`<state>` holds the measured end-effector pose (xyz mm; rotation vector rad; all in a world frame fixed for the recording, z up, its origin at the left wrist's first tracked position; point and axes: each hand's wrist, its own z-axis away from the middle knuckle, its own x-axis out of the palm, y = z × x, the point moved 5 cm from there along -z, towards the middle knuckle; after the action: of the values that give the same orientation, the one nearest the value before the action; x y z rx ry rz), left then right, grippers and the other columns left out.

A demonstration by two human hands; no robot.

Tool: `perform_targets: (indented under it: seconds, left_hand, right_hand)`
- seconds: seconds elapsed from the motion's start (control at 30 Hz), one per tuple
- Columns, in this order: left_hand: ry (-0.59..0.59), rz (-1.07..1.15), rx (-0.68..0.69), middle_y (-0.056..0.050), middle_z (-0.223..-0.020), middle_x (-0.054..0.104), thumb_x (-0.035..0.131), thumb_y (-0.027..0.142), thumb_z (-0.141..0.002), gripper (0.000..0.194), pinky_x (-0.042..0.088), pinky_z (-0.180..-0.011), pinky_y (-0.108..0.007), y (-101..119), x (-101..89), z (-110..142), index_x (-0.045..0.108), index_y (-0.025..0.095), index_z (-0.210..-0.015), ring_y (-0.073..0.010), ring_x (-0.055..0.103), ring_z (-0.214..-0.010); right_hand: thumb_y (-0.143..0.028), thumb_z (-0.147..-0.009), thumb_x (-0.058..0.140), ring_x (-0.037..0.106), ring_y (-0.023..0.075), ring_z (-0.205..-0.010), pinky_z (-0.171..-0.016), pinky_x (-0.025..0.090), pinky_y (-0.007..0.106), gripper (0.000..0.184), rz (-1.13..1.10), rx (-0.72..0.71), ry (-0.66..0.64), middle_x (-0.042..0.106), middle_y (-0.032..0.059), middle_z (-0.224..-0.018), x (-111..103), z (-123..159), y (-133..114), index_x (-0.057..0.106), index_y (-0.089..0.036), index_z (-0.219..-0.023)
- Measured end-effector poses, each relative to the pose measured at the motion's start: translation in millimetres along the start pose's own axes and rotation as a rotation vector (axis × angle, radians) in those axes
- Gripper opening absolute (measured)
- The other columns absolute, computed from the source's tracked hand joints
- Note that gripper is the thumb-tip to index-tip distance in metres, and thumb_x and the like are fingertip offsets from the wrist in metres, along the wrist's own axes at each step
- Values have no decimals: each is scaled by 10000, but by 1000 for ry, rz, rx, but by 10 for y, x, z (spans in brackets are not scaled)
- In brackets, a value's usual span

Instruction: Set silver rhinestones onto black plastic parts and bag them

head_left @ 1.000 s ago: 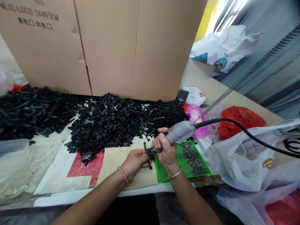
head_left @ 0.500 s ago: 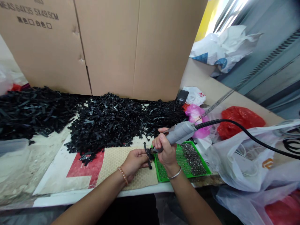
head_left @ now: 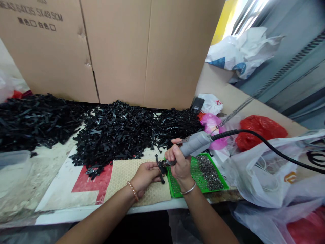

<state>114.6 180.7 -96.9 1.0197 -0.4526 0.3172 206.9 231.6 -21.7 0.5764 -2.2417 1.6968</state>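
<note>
Between its fingers my left hand (head_left: 146,176) pinches a small black plastic part (head_left: 161,179) with slim arms, above a tan textured mat (head_left: 124,176). Wrapped round a grey electric screwdriver (head_left: 194,145), my right hand (head_left: 179,162) holds it slanted down to the left. The tool's tip meets the middle of the black part; the fingers partly hide the contact. Beneath my right hand lies a green perforated tray (head_left: 174,191) with many small metal screws (head_left: 209,173) heaped on its right side.
Heaps of black parts (head_left: 114,130) spread along the back, before a large cardboard box (head_left: 122,51). A black cable (head_left: 266,145) and a coiled spring (head_left: 238,108) run from the screwdriver to the right. Plastic bags (head_left: 264,173), a red bag (head_left: 261,132) and a phone (head_left: 197,105) sit at right.
</note>
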Motion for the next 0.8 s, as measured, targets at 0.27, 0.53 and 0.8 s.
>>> perform_targets:
  seconds: [0.27,0.53,0.8]
  left_hand:
    - [4,-3,-6,-80,-809,690,782,223,-556,344,504,-664,-208,5,4,4,698,97,-864,-136,617,-732]
    - [0,2,2,-79,-803,687,795,224,-564,338,504,-661,-208,12,1,1,699,101,-863,-141,622,-732]
    - [2,3,-7,-64,-760,675,801,224,-562,317,506,-653,-212,-10,-2,-7,686,99,-829,-139,621,-711]
  right_hand:
    - [-364,-806,636,343,82,-424,-474,383,218,234,66,13,9,355,-99,-487,6,2,-11,518,-213,-939]
    - [-358,-809,636,352,83,-429,-470,377,225,237,73,5,-11,367,-99,-495,25,2,8,515,-207,-947]
    - [-345,-858,621,390,80,-443,-470,386,209,208,115,-18,-79,390,-92,-530,6,43,54,517,-215,-982]
